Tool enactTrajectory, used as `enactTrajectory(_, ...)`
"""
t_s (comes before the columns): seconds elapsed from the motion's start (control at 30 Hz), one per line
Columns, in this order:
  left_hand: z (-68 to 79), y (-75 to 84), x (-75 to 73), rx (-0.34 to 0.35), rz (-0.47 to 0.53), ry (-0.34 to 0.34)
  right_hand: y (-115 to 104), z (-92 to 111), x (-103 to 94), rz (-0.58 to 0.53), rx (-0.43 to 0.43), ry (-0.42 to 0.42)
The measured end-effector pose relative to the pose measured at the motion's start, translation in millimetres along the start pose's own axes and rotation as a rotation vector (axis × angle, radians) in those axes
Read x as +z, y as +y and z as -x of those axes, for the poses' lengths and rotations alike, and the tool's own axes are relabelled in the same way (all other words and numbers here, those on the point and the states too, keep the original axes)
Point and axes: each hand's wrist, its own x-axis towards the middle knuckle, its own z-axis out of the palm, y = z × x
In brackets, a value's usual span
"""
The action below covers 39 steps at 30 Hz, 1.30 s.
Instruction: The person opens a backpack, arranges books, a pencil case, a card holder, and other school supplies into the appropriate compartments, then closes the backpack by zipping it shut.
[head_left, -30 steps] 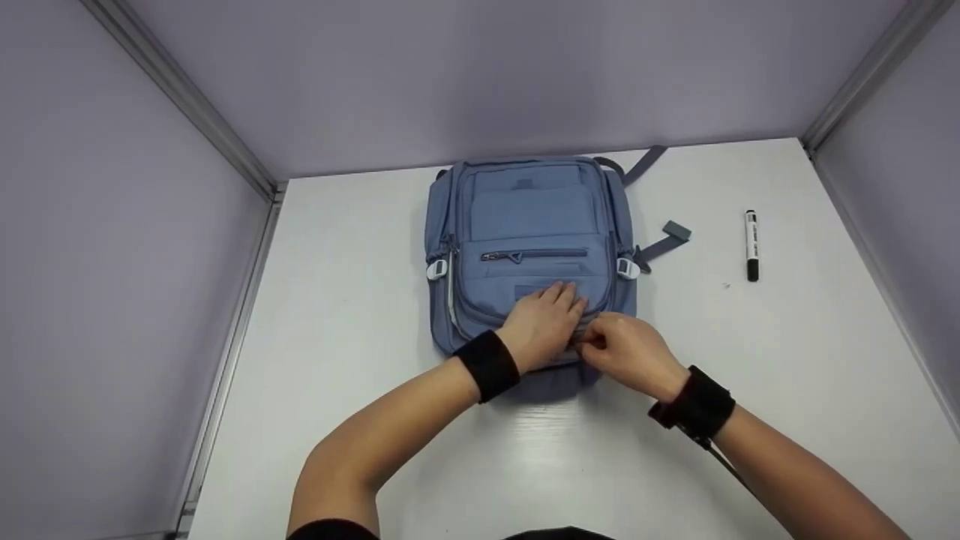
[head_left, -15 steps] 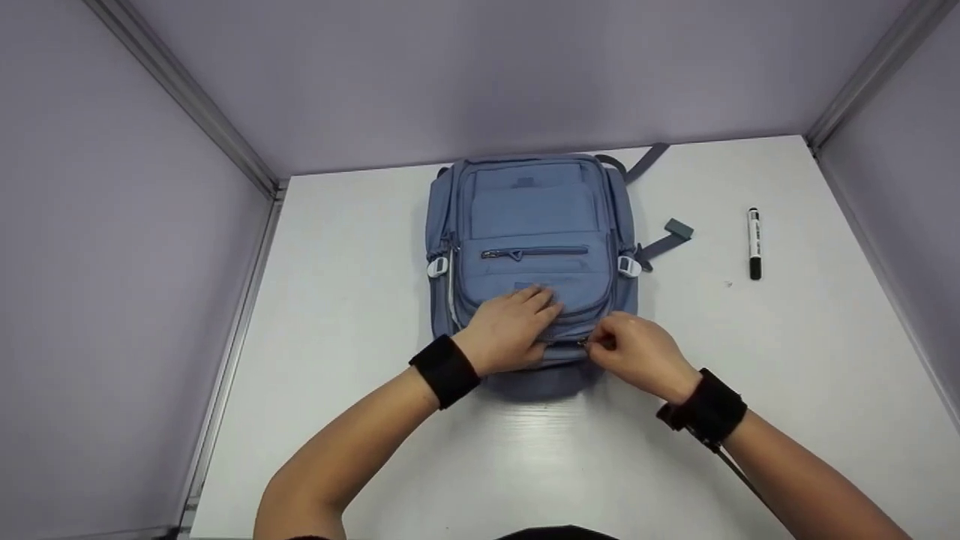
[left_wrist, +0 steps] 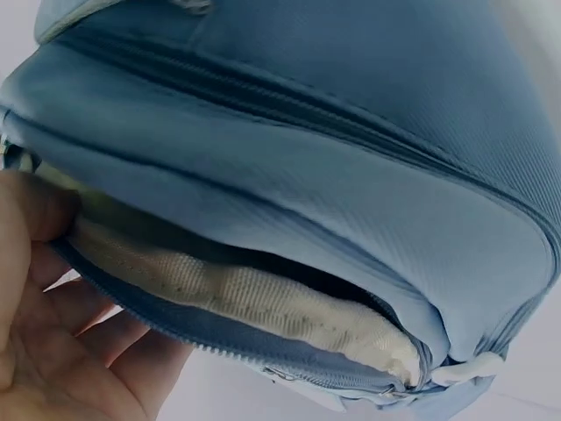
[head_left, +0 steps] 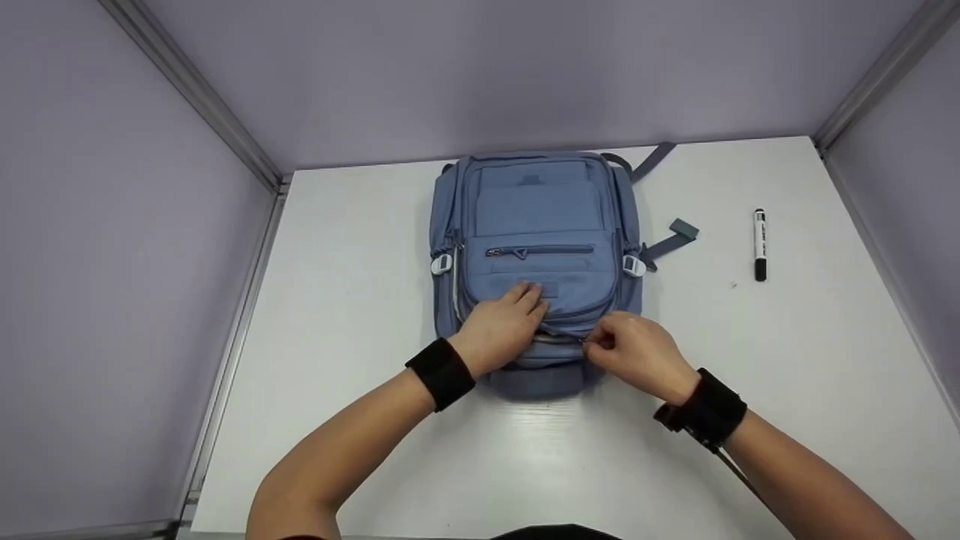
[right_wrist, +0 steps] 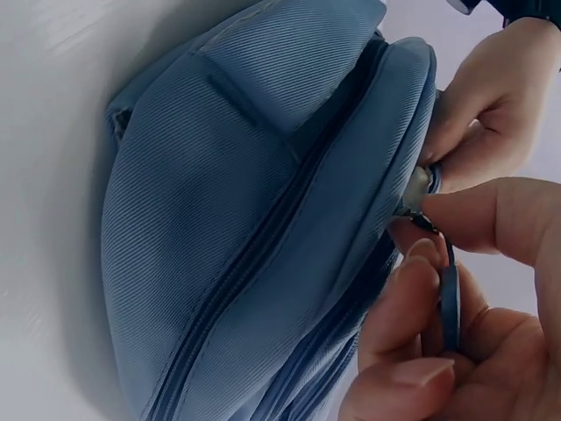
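A blue backpack (head_left: 540, 214) lies front up on the white table. In the left wrist view, one zipped compartment (left_wrist: 254, 289) gapes, showing its pale lining. My left hand (head_left: 499, 330) holds the edge of this opening near the backpack's lower end, the thumb (left_wrist: 39, 206) on the inner side and the fingers outside. To its right, my right hand (head_left: 637, 352) pinches the zipper pull (right_wrist: 449, 303) between thumb and fingers, at the end of the opening. In the head view the pull is mostly hidden by the fingers.
A black-and-white marker (head_left: 760, 246) lies on the table (head_left: 337, 300) to the right. Loose straps (head_left: 667, 244) stick out from the backpack's right side. Panels (head_left: 480, 75) border the table at the back and both sides.
My left hand has moved left along the backpack, away from the right hand, and more of the opening shows between them. The right hand has moved slightly right, still pinching the pull.
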Motion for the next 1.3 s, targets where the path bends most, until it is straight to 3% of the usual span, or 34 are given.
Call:
enactTrajectory(0.27, 1.8, 1.4, 0.2, 0.025, -0.043, 0.009, -15.7, -8.4, 4.5, -0.033, -0.013, -0.004)
enactTrajectory(0.53, -1.3, 2.7, -3.4, 0.025, -0.035, -0.073, -33.6, -25.2, 15.3, -0.021, -0.078, -0.044)
enactTrajectory(0.63, -0.8, 1.7, -4.3, 0.027, 0.019, -0.092, -34.5, -28.7, 16.6, -0.018, -0.083, -0.064)
enactTrajectory(0.73, 1.2, 0.0, -6.8, 0.011, 0.134, -0.091, -32.9, -29.2, 15.0, -0.027, -0.073, -0.074)
enactTrajectory(0.83, 3.5, 0.1, -8.8, 0.005, 0.234, -0.020, -30.1, -28.5, 12.8, -0.046, -0.060, -0.066)
enactTrajectory(0.9, 4.6, 2.6, -8.9, 0.021, 0.262, 0.063, -28.7, -28.4, 12.0, -0.061, -0.056, -0.052)
enactTrajectory(1.07, 8.8, 11.0, -3.4, 0.030, 0.245, 0.225, -28.2, -28.8, 12.7, -0.098, -0.054, -0.033)
enactTrajectory(1.3, 19.0, 16.0, 2.2, -0.035, 0.268, 0.346, -22.2, -26.9, 7.1, -0.147, -0.131, -0.061)
